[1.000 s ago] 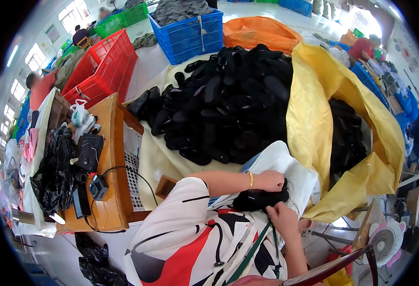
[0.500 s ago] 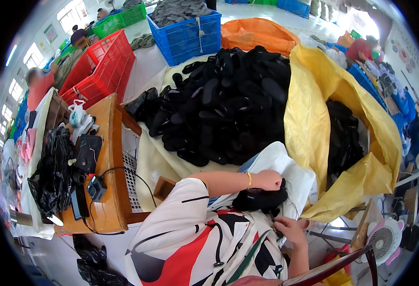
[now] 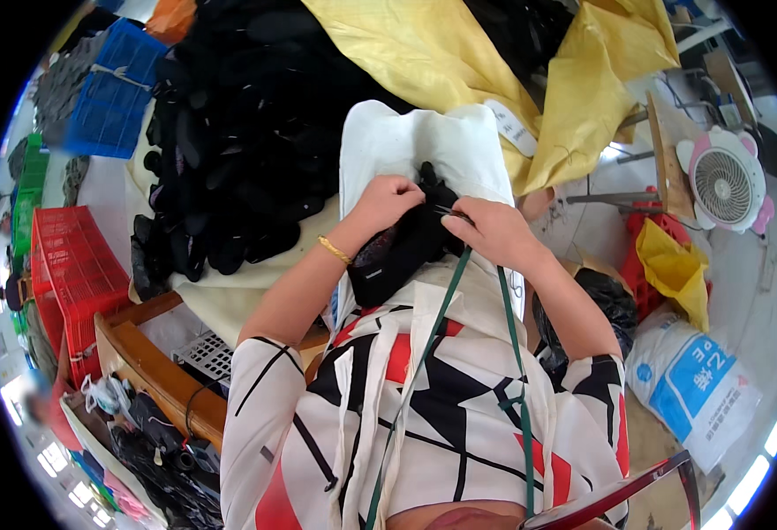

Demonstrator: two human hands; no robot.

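A black fabric shoe piece (image 3: 402, 247) lies on a white cloth (image 3: 424, 146) in front of me. My left hand (image 3: 388, 199) grips its upper left edge, a gold bracelet on that wrist. On the right side of the piece, my right hand (image 3: 493, 231) pinches it around a small thin tool that I cannot make out clearly. A green cord (image 3: 441, 318) hangs from my neck down over my patterned shirt, just below the hands.
A large heap of black shoe pieces (image 3: 238, 150) lies left and ahead on a yellow sheet (image 3: 459, 62). Blue crate (image 3: 110, 97) and red crate (image 3: 62, 265) at left. Wooden bench (image 3: 154, 375) lower left. White fan (image 3: 724, 181), yellow bag (image 3: 675, 265), white sack (image 3: 693, 389) at right.
The view has swung and tipped closer to the hands. My right hand came up from the lower edge of the black piece to its right side, beside my left hand.
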